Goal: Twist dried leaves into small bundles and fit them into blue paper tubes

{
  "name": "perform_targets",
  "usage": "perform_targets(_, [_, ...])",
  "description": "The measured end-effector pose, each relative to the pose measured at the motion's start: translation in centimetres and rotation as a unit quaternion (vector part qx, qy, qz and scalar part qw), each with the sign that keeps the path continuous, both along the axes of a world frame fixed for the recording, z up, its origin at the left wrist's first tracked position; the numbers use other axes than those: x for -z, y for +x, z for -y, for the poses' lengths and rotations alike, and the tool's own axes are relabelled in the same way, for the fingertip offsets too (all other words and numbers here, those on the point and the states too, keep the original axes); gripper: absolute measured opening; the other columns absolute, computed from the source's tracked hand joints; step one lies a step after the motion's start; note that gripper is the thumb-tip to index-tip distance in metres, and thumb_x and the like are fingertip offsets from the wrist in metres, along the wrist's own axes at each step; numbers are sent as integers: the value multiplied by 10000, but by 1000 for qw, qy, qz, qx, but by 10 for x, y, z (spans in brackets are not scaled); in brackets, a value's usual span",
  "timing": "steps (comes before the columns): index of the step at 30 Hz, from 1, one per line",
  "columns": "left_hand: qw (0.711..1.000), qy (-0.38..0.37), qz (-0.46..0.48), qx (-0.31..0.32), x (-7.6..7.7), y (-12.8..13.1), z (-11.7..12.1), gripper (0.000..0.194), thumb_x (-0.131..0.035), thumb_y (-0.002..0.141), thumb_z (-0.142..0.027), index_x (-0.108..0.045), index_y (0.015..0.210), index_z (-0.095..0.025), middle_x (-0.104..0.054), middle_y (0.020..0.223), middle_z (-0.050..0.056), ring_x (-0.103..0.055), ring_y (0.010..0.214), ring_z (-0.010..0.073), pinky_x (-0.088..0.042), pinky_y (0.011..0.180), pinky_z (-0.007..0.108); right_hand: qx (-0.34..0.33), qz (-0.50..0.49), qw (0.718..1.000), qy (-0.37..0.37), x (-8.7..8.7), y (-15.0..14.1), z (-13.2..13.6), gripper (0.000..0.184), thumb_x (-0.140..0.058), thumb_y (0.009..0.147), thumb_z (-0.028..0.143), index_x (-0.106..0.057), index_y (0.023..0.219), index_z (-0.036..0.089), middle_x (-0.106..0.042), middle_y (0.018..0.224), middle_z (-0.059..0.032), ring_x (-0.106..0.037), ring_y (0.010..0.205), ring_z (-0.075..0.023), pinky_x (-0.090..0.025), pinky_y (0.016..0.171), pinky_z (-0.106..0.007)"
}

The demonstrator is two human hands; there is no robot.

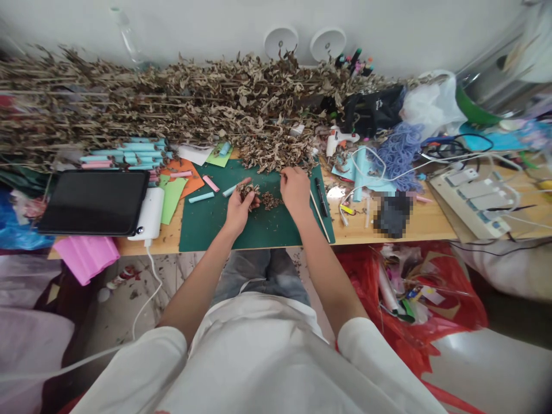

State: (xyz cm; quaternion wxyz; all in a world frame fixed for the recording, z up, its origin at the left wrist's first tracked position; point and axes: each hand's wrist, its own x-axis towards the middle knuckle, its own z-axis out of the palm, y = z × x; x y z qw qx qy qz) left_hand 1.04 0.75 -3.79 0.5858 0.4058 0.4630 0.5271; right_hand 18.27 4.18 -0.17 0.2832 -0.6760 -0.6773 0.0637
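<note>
My left hand (240,208) is closed around a clump of dried leaves (249,189) above a dark green cutting mat (207,233). Beside it on the mat lies a small heap of crumbled leaves (270,200). My right hand (295,192) is at the far side of that heap, near the edge of a larger pile of dry leaves (276,152). Its fingers are bent and point away from me, so what they hold, if anything, is hidden. Short blue paper rolls (201,197) and a pink paper roll (211,183) lie at the mat's left. A thin stick (319,216) and a black pen (321,196) lie at its right.
Dried leafy stems (150,98) cover the table's back. To the left are stacked paper rolls (138,154), a black tablet (95,201) and a white power bank (149,214). A glue gun (340,140), blue yarn (399,152) and power strip (470,198) sit right. A red bag (457,287) hangs below.
</note>
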Motion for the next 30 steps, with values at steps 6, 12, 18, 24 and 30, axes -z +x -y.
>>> perform_targets(6, [988, 65, -141, 0, -10, -1, 2, 495, -672, 892, -350, -555, 1357, -227, -649, 901, 49, -669, 913, 216, -544, 900, 354, 14, -27, 998, 60, -15, 20, 3, 305, -507, 899, 163, -701, 1134, 163, -653, 1167, -163, -558, 1125, -308, -473, 974, -461])
perform_targets(12, [951, 184, -247, 31, -20, 6, 6, 502, -603, 927, -373, -518, 1385, -189, -492, 1489, 163, -421, 1429, 300, -297, 1219, 451, -75, -301, 950, -15, -18, -17, 50, 404, -669, 865, 438, -661, 1224, 254, -706, 1118, -59, -648, 776, -151, -557, 698, -286])
perform_targets(18, [933, 204, -288, 70, -15, 12, 11, 518, -520, 968, -389, -475, 1441, -184, -535, 1435, 174, -473, 1371, 299, -323, 1195, 458, -52, -416, 908, 22, -1, -35, 61, 211, -665, 863, 358, -760, 998, 228, -733, 994, -40, -690, 859, -151, -584, 792, -287])
perform_targets(24, [914, 252, -308, 80, -20, 10, 15, 485, -501, 984, -422, -522, 1416, -204, -602, 1295, 148, -570, 1188, 260, -427, 1086, 436, -25, -466, 884, 33, 15, -32, 55, 155, -675, 833, 308, -769, 911, 214, -750, 920, -34, -699, 822, -157, -592, 779, -294])
perform_targets(30, [942, 230, -244, 14, -13, 11, 13, 462, -413, 1023, -500, -651, 1303, -219, -653, 971, 75, -602, 870, 173, -495, 851, 325, -56, -475, 876, 58, 19, -37, 56, 110, -707, 811, 285, -776, 871, 225, -731, 900, -29, -690, 825, -150, -595, 765, -281])
